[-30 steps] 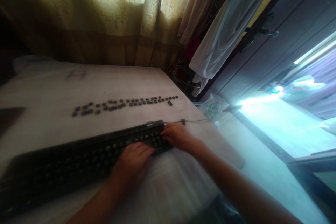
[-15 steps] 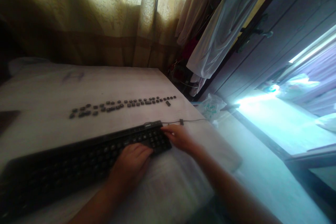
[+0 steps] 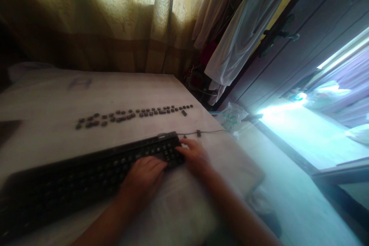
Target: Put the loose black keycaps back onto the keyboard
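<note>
Loose keycaps [image 3: 133, 115] lay beyond keyboard [image 3: 86, 178]; other keys [image 3: 123, 160] seemed seated. Left hand [image 3: 145, 173] rested on keyboard, right hand [image 3: 196, 157] half-curled at its right end; couldn't tell either grip.

1 cam, head-worn, looks fwd & down over tbl [image 3: 138, 90], wide view. Kbd [image 3: 86, 171], L hand [image 3: 145, 175] & R hand [image 3: 196, 155] nr lens, low in frame; curtain [image 3: 115, 19] ahead past far edge, door [image 3: 305, 42] off to R.

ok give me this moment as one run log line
left hand: on keyboard | right hand: fingers at keyboard's right end | keycaps: loose, rough rows beyond keyboard
</note>
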`<state>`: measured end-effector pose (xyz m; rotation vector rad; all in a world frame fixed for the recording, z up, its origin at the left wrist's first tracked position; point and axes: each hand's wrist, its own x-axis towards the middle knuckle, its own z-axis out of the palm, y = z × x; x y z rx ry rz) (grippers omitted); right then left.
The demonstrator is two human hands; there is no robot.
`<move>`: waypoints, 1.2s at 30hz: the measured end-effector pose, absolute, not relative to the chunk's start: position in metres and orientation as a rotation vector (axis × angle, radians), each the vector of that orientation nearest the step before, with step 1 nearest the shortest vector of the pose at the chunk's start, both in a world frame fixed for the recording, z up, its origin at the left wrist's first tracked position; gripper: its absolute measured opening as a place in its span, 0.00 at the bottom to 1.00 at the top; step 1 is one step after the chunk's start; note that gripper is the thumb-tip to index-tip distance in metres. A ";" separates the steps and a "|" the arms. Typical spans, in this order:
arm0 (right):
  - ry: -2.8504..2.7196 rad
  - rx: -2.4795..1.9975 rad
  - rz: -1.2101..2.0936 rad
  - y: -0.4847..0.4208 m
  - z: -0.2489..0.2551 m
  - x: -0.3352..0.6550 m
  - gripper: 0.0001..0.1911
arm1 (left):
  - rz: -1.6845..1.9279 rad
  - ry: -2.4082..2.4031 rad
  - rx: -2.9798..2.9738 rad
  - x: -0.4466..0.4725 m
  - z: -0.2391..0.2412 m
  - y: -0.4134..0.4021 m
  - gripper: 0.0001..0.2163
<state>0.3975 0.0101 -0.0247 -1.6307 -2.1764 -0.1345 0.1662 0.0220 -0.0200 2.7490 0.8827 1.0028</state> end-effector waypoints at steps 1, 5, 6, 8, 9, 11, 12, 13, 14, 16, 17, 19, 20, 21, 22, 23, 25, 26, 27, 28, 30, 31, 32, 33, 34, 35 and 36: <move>-2.163 -1.596 -0.167 0.011 -0.026 0.398 0.18 | 0.999 0.886 2.746 0.166 -0.020 0.022 0.12; -2.106 -1.504 -0.257 0.012 -0.034 0.399 0.17 | 0.995 0.879 2.736 0.166 -0.020 0.022 0.12; -2.099 -1.495 -0.264 0.012 -0.035 0.399 0.18 | 1.002 0.875 2.736 0.166 -0.020 0.022 0.12; -2.089 -1.483 -0.269 0.012 -0.036 0.398 0.18 | 1.015 0.871 2.739 0.166 -0.021 0.022 0.12; -2.085 -1.474 -0.271 0.012 -0.036 0.397 0.18 | 1.018 0.871 2.740 0.166 -0.021 0.022 0.12; -2.077 -1.455 -0.261 0.011 -0.037 0.396 0.19 | 1.020 0.871 2.741 0.166 -0.022 0.023 0.11; -2.073 -1.450 -0.247 0.012 -0.038 0.396 0.19 | 1.016 0.873 2.742 0.166 -0.022 0.023 0.11; -2.069 -1.443 -0.223 0.012 -0.038 0.397 0.19 | 1.010 0.877 2.740 0.166 -0.022 0.023 0.12; -2.059 -1.435 -0.193 0.013 -0.038 0.399 0.19 | 1.004 0.881 2.739 0.166 -0.021 0.023 0.12; -1.987 -1.448 -0.134 0.016 -0.035 0.406 0.20 | 0.991 0.891 2.732 0.166 -0.021 0.022 0.12; -1.921 -1.490 -0.115 0.018 -0.032 0.412 0.20 | 0.984 0.892 2.729 0.166 -0.021 0.022 0.11; -1.742 -1.686 -0.099 0.023 -0.025 0.425 0.19 | 0.986 0.890 2.722 0.166 -0.021 0.022 0.11; -1.646 -1.842 -0.090 0.026 -0.021 0.432 0.19 | 0.992 0.886 2.723 0.166 -0.021 0.023 0.11; -1.554 -2.009 -0.071 0.028 -0.018 0.439 0.21 | 1.000 0.881 2.726 0.165 -0.021 0.023 0.11; -1.478 -2.163 -0.035 0.031 -0.016 0.446 0.25 | 1.007 0.876 2.732 0.165 -0.022 0.023 0.11; -1.423 -2.290 0.018 0.034 -0.015 0.452 0.29 | 1.016 0.873 2.737 0.165 -0.022 0.023 0.11; -1.364 -2.430 0.185 0.040 -0.016 0.461 0.35 | 1.028 0.865 2.748 0.165 -0.022 0.023 0.12; -1.350 -2.449 0.273 0.044 -0.017 0.464 0.35 | 1.031 0.862 2.753 0.165 -0.022 0.024 0.12; -1.337 -2.449 0.350 0.048 -0.018 0.467 0.34 | 1.033 0.858 2.761 0.165 -0.022 0.024 0.12; -1.320 -2.441 0.410 0.052 -0.018 0.469 0.32 | 1.034 0.857 2.768 0.165 -0.022 0.024 0.12; -1.283 -2.417 0.471 0.059 -0.016 0.472 0.27 | 1.041 0.848 2.792 0.166 -0.022 0.024 0.12; -1.269 -2.399 0.485 0.062 -0.013 0.474 0.24 | 1.047 0.838 2.808 0.166 -0.023 0.024 0.12; -1.254 -2.373 0.505 0.063 -0.010 0.475 0.21 | 1.050 0.826 2.829 0.166 -0.023 0.024 0.12; -1.241 -2.337 0.530 0.064 -0.006 0.475 0.18 | 1.049 0.814 2.855 0.166 -0.024 0.024 0.12; -1.228 -2.294 0.560 0.063 -0.003 0.476 0.15 | 1.052 0.804 2.881 0.166 -0.025 0.024 0.12; -1.216 -2.242 0.594 0.061 0.001 0.476 0.12 | 1.049 0.797 2.903 0.166 -0.027 0.023 0.12; -1.204 -2.184 0.630 0.059 0.004 0.476 0.09 | 1.045 0.796 2.920 0.166 -0.028 0.023 0.12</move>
